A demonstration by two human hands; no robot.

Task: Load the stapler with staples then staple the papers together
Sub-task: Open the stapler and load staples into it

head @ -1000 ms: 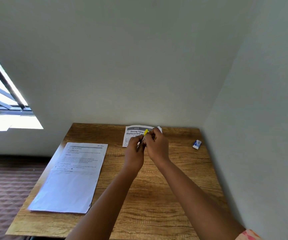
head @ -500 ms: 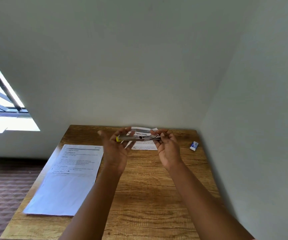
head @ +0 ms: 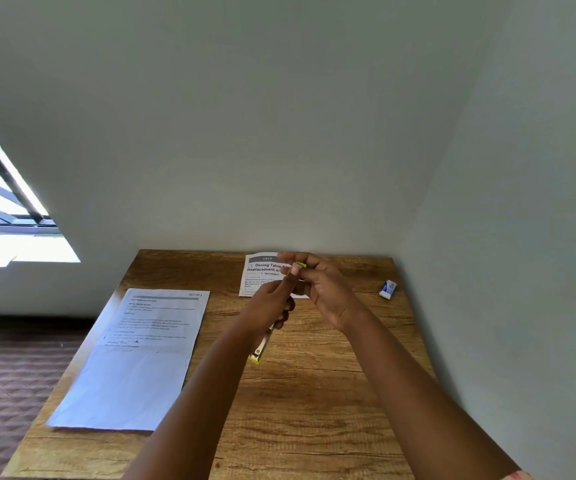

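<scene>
Both hands over bench [head: 314, 393]: left hand [head: 269, 308] grips one stapler [head: 262, 344], opened out, its yellow tip pinched by right hand [head: 321, 289]. Two papers: one sheet [head: 134, 358] left, one [head: 262, 275] behind hands. One small staple box [head: 388, 289] far right.

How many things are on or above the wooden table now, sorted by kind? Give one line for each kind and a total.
Paper sheets: 2, the large paper on the left and the printed sheet at the back
Stapler: 1, held in the left hand and right hand
Small staple box: 1
Total: 4
</scene>
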